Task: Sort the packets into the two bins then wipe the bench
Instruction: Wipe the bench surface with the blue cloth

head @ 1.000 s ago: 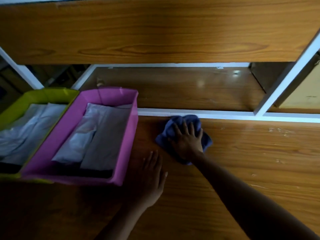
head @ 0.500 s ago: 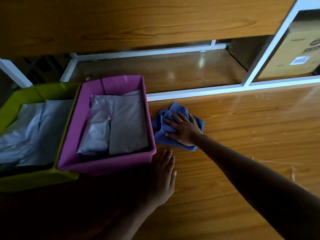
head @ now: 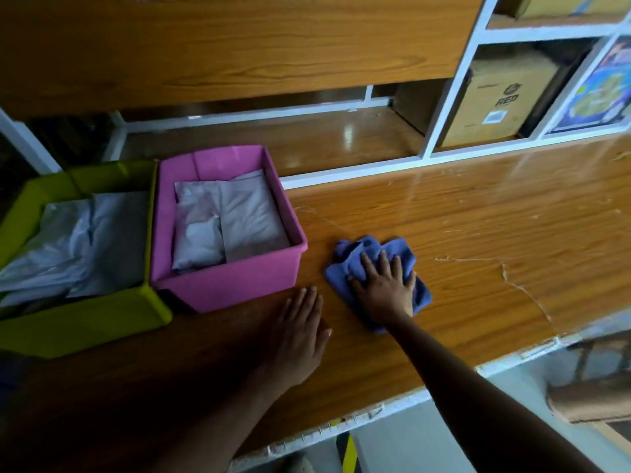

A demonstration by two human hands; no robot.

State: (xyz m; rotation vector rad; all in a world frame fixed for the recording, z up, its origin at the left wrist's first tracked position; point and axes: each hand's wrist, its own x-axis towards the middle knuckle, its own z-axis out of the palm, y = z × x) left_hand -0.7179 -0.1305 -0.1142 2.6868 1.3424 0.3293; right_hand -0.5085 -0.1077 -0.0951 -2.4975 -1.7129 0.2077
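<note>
My right hand [head: 384, 285] presses flat, fingers spread, on a crumpled blue cloth [head: 355, 256] lying on the wooden bench [head: 478, 233], just right of the pink bin [head: 239, 285]. Grey packets [head: 232, 220] lie inside the pink bin. To its left stands the green bin [head: 85, 322], also holding grey packets [head: 78, 240]. My left hand [head: 300, 329] rests flat on the bench in front of the pink bin, holding nothing.
White-framed shelves run along the back of the bench. A cardboard box [head: 495, 100] and a colourful box [head: 601, 87] stand in shelf compartments at the back right. The bench's front edge [head: 392, 407] runs diagonally at lower right, with floor below it.
My right hand has drawn the cloth from the back rail toward me and slightly right across the bench. The left hand stays flat on the bench. The camera view has shifted right.
</note>
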